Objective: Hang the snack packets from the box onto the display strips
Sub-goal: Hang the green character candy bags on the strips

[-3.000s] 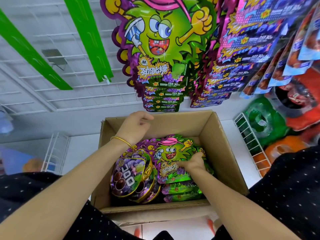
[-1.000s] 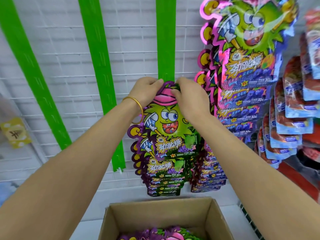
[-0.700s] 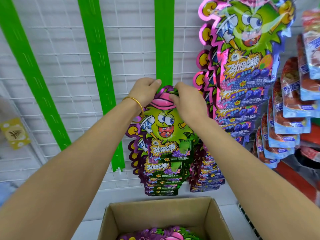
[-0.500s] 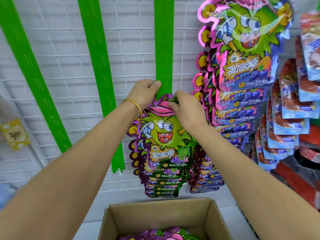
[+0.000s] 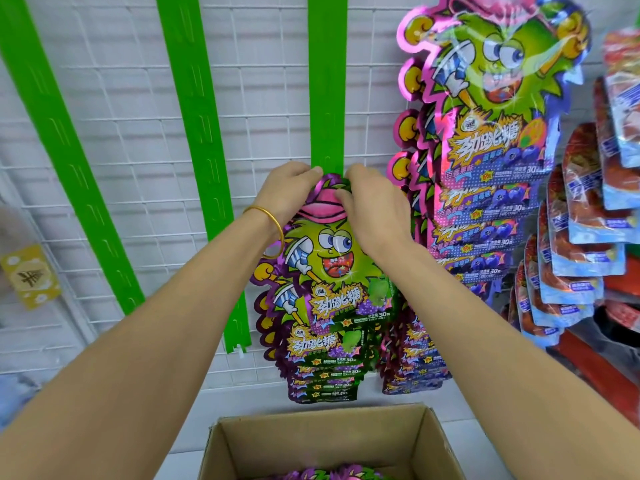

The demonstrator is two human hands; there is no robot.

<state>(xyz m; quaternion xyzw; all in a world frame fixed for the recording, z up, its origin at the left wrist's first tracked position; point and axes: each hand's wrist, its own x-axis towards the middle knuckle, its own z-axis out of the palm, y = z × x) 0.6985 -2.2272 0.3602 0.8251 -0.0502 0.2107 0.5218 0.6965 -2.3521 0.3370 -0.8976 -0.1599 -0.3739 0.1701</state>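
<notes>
Both left hand (image 5: 287,194) and right hand (image 5: 375,207) pinch the top of the green-purple foil packet (image 5: 330,268), nearly touching. Likely hooking it on — green plastic strip (image 5: 327,81) at twelve o'clock.

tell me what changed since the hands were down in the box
Both hands came up out of the box with one green monster packet. The left hand and right hand now pinch its top against the middle green strip, above packets already hung there. Over the last second they barely moved. Unchanged: the box, the bare strips at left, the blue packets at right.
</notes>
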